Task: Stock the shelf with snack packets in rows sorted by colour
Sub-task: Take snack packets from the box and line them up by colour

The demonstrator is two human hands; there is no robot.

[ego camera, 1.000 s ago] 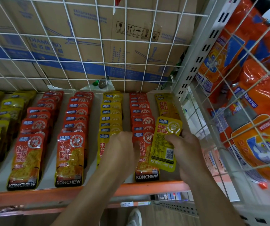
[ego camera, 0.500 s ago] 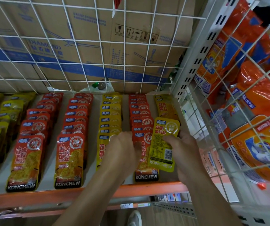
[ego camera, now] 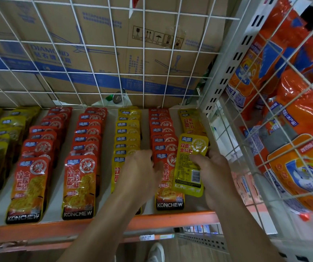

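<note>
- Snack packets [ego camera: 78, 186] lie shingled in rows across shelf [ego camera: 38, 228]: red rows [ego camera: 87, 140] left of centre, yellow row [ego camera: 127, 129] at centre, red row [ego camera: 163, 133] beside it, short yellow row [ego camera: 190, 121] far right, filled at the back only.
- Yellow packet [ego camera: 189, 167], held: centre right of frame, raised over the bare front of that short row, left edge overlapping the neighbouring red row's front packet. Barcode panel faces up.
- Right hand [ego camera: 214, 174] pinches it, thumb on the face.
- Left hand [ego camera: 140, 171] lies over the centre yellow row's front; grip not discernible.
- Judgement: shift right, clear of red; turn picture-side up; lay it overlapping the last yellow, edges square.
</note>
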